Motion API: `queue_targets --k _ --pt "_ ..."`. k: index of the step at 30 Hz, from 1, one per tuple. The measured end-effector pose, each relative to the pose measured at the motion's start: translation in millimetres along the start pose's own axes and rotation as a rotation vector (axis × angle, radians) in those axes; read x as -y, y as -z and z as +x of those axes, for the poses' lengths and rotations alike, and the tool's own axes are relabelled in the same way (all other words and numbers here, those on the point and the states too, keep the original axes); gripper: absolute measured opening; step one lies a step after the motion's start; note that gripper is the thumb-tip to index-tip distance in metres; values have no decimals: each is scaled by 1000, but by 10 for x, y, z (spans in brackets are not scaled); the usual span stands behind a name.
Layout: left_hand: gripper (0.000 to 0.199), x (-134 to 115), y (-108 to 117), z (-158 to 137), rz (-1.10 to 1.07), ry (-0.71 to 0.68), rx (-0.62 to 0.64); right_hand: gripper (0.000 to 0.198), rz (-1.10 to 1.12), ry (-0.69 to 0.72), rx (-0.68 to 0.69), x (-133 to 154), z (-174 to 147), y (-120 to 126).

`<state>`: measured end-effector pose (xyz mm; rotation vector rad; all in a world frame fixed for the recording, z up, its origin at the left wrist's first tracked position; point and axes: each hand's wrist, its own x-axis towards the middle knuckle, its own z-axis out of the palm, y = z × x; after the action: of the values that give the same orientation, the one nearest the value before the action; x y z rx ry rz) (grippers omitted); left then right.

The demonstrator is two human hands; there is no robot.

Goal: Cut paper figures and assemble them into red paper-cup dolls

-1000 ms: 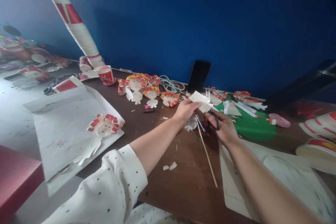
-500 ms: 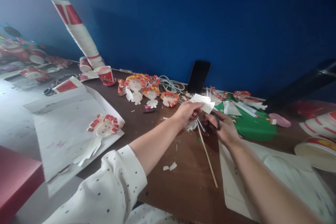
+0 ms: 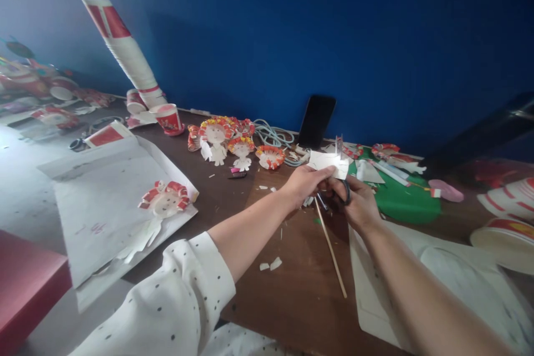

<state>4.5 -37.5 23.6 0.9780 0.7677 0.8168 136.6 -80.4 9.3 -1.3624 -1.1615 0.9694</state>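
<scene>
The white paper [image 3: 325, 161] is a small, roughly four-sided piece with faint dark marks near its upper edge. It is held up above the counter [image 3: 287, 306], broad face showing, its lower edge pinched in the left hand [image 3: 311, 182]. The scissors [image 3: 347, 193] have a dark looped handle, gripped in the right hand [image 3: 361, 200] just below the paper. Their pale, shiny blades point upward at the paper's right end; whether they are closed on it cannot be told.

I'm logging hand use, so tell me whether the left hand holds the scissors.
No, the left hand holds white paper, while the scissors are in the right hand.
</scene>
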Motion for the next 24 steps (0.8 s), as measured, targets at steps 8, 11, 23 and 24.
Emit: queue_targets --k 8,11,23,24 --pt "46 52 1 38 83 2 -24 27 3 6 -15 -30 2 7" --pt "47 60 6 43 92 3 -32 28 -6 21 -14 -54 10 16" --pt "46 81 36 65 77 18 -16 31 -54 76 -24 12 -21 -53" --pt "46 79 35 61 77 19 -10 30 -52 81 -26 9 -23 -60"
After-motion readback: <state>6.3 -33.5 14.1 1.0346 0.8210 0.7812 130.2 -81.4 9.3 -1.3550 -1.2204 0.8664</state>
